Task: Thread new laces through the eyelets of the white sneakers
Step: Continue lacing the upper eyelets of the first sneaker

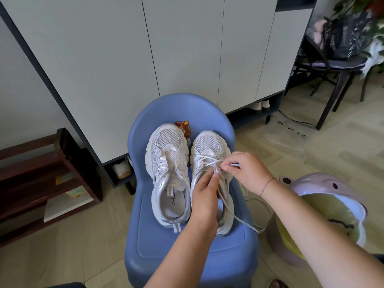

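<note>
Left hand (204, 196) and right hand (247, 171) each pinch the lace (228, 208) over the half-laced sneaker (209, 142) on the blue chair (182, 109). The shoe points toe-away, directly under both hands. The bare sneaker (166, 146) lies just beside, nearer the left hand.

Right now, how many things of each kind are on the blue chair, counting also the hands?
White sneakers: 2, the unlaced sneaker and the partly laced sneaker
Lace: 1
Bear tag: 1
Hands: 2, the left hand and the right hand, both pinching the lace
Total: 6
</note>
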Motion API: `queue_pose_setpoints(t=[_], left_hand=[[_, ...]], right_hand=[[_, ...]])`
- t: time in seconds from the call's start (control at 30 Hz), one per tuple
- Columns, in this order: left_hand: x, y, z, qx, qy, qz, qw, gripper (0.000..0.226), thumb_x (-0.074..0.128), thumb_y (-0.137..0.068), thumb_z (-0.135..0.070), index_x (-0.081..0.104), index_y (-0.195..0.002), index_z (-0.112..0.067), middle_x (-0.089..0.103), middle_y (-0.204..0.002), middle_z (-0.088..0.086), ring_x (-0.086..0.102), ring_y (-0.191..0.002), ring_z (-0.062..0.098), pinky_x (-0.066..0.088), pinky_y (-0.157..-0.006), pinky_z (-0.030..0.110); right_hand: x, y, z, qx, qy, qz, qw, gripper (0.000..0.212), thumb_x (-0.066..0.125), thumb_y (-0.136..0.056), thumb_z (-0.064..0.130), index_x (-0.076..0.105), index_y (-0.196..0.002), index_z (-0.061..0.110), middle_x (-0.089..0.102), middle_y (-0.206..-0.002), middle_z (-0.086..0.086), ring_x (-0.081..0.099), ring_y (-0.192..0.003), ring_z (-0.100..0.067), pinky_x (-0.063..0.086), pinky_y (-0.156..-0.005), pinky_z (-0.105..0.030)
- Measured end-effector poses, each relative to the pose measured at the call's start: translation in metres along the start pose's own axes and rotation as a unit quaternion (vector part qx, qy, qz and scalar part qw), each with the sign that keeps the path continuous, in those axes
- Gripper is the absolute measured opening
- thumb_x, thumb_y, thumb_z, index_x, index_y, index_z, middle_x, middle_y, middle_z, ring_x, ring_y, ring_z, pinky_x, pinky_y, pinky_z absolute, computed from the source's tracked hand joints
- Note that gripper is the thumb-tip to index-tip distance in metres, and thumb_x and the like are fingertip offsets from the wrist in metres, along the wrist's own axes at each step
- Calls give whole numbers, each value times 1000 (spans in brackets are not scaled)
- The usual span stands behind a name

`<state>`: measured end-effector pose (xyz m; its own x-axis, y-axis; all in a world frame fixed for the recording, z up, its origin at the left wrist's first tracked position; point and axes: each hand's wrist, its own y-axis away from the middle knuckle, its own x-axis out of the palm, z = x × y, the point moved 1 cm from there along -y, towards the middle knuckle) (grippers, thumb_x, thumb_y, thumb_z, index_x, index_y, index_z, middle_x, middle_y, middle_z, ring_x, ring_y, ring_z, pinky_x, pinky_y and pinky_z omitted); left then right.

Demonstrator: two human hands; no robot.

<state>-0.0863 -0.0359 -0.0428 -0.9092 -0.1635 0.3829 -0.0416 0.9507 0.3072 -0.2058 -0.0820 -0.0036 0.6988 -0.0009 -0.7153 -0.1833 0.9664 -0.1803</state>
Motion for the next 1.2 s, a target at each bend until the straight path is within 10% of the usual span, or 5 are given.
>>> queue_pose_setpoints(t=[0.2,0.6,0.87,1.07,1.2], left_hand=[[4,-4,1,-18,5,-2,1000,28,44,-101,-21,64,-120,-17,68,-119,4,60,-116,17,39,-109,39],[0,-9,-1,-8,13,-1,1000,34,36,-101,-7,64,-121,-10,65,-123,13,59,-118,24,39,-109,43],[5,-6,-4,-16,10,1,1000,30,37,-101,-3,63,-116,-3,68,-114,20,63,-111,31,44,-105,43],[9,-3,-7,-5,15,-36,999,26,42,-99,-1,66,-99,-9,70,-83,7,65,-74,14,53,-66,19],[13,-3,-6,7,-3,-73,997,22,51,-96,-3,70,-98,-13,72,-90,9,65,-77,15,52,-73,23]], right_hand=[[16,10,-11,153,-239,-91,954,3,72,-81,8,70,-82,7,70,-73,-4,61,-57,-2,46,-56,-10],[-4,-9,17,-26,111,40,993,12,60,-87,8,72,-83,9,59,-89,4,56,-88,-15,47,-80,-29],[15,5,-8,159,-323,-68,931,4,67,-83,3,69,-85,6,69,-74,-6,59,-62,-7,47,-58,-13],[26,4,-4,148,-298,-86,939,17,67,-84,6,72,-78,20,73,-82,-1,67,-78,-11,51,-75,-19],[24,7,2,149,-254,-81,952,15,63,-87,15,75,-80,18,73,-81,-2,64,-78,-13,49,-75,-26]])
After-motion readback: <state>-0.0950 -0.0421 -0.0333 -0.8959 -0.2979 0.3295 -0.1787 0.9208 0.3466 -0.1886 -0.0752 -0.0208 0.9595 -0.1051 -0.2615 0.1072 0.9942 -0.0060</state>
